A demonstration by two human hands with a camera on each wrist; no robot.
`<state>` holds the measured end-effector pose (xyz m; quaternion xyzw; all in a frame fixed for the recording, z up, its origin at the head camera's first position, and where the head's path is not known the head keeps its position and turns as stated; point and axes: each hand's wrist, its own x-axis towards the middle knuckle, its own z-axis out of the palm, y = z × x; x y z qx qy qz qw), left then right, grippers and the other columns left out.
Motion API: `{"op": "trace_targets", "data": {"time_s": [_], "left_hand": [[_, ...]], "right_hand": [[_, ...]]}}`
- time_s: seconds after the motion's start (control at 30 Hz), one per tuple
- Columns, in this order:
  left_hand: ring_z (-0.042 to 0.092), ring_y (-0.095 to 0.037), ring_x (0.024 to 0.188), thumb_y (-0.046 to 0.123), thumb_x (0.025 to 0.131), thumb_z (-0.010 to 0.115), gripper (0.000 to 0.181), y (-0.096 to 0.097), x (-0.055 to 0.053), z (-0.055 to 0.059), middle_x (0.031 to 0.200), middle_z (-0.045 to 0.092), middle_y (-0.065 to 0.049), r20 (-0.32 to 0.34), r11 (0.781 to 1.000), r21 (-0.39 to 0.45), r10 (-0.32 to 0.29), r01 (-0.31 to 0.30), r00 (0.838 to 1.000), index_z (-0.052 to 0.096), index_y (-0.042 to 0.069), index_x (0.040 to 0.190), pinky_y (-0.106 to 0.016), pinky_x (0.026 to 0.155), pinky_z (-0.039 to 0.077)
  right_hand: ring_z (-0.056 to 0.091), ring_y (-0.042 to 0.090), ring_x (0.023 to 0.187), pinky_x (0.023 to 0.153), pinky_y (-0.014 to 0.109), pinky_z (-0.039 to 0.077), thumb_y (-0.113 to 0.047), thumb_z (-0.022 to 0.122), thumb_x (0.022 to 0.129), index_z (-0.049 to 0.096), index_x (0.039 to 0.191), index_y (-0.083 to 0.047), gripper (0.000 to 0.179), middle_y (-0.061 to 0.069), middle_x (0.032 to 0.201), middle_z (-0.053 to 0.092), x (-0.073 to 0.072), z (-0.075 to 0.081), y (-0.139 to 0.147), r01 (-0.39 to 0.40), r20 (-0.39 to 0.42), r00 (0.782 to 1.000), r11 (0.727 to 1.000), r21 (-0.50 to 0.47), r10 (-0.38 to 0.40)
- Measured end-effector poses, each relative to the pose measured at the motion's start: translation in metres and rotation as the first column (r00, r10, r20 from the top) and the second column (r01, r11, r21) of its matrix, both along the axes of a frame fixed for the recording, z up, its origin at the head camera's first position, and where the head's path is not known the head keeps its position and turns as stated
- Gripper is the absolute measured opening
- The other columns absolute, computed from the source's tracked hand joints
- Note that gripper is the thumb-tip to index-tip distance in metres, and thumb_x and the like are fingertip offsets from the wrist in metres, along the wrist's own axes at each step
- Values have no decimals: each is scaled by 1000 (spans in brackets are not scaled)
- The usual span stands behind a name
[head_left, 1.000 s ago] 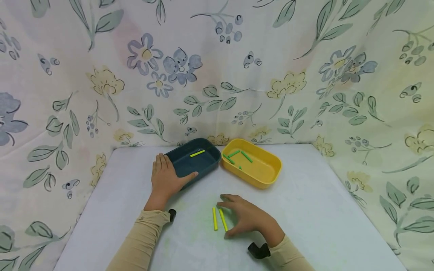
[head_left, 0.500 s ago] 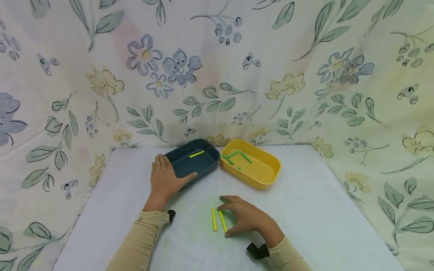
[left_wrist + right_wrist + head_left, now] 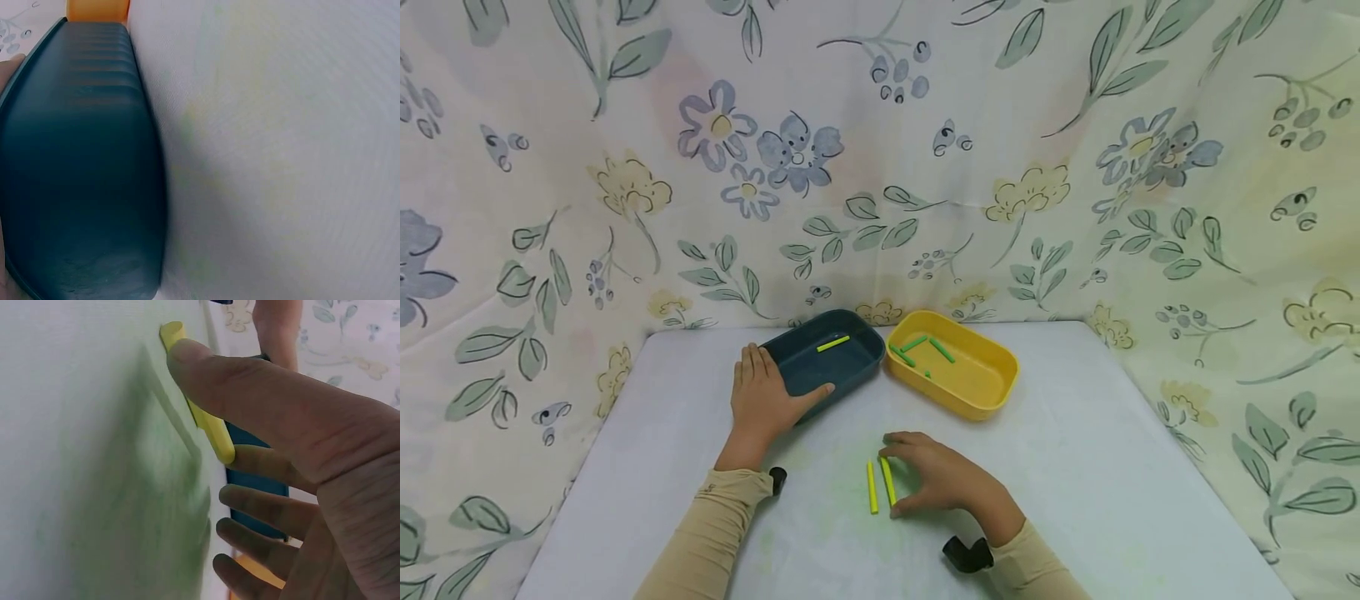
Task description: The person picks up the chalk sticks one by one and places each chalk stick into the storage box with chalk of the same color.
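My left hand rests on the near left corner of a dark blue plastic tray, its fingers along the left end and the thumb stretched along the near rim. In the left wrist view, the outer wall of the tray fills the left side. On the white table, my right hand pinches a yellow chalk stick lengthwise, thumb at the near end and index finger at the far end. A second yellow chalk stick lies just left of it. The right wrist view shows the right thumb partly covering the yellow chalk.
One yellow stick lies inside the blue tray. A yellow tray stands to its right, with several green pieces such as a green stick. Floral cloth hangs behind the table, which has faint green smudges.
My right thumb and fingers have shifted slightly left, and the right-hand yellow chalk stick has moved a little closer to the other one. The left hand stays on the blue tray.
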<state>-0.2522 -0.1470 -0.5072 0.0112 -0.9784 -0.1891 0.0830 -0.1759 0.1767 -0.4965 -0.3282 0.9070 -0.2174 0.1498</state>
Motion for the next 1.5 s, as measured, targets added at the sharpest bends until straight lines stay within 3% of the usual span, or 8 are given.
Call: {"op": "trace_targets", "data": {"time_s": [0.43,0.67,1.0,1.27,1.5], "left_hand": [[0,-49,164,101,76,49,151,-1,0,-1,174,-5,-33,1,1000,10,-7,7,1000,4,-12,165,-62,133,4],[1,-49,165,99,77,51,149,-1,0,0,175,-4,-33,-11,1000,21,-4,4,1000,5,-12,165,-62,133,5],[-1,-49,164,99,78,52,149,-1,1,1,174,-4,-34,2,1000,17,-11,11,1000,4,-13,165,-63,133,5],[1,-50,164,101,77,48,150,-1,2,2,174,-4,-34,8,1000,11,-6,6,1000,3,-12,165,-63,133,5],[1,-50,164,102,76,46,151,-2,0,1,174,-4,-34,9,1000,0,-6,6,1000,4,-13,165,-63,133,6]], "right_hand": [[45,24,153,124,49,41,-46,89,86,56,154,-15,82,1,164,50,-7,6,-7,11,-50,999,999,-47,-13],[52,21,148,123,46,43,-44,90,86,56,154,-13,82,-1,157,58,-8,12,-12,19,-129,991,993,-118,-34],[60,20,140,117,44,50,-52,89,84,60,152,-17,82,-2,151,64,-16,21,-21,118,-311,930,962,-246,-193],[58,23,144,117,46,49,-52,86,88,55,157,-14,84,4,157,58,-35,27,-24,134,-287,929,935,-327,-233],[50,29,150,124,55,39,-53,81,92,51,159,-13,83,8,161,54,-51,30,-29,182,-246,927,913,-366,-283]]}}
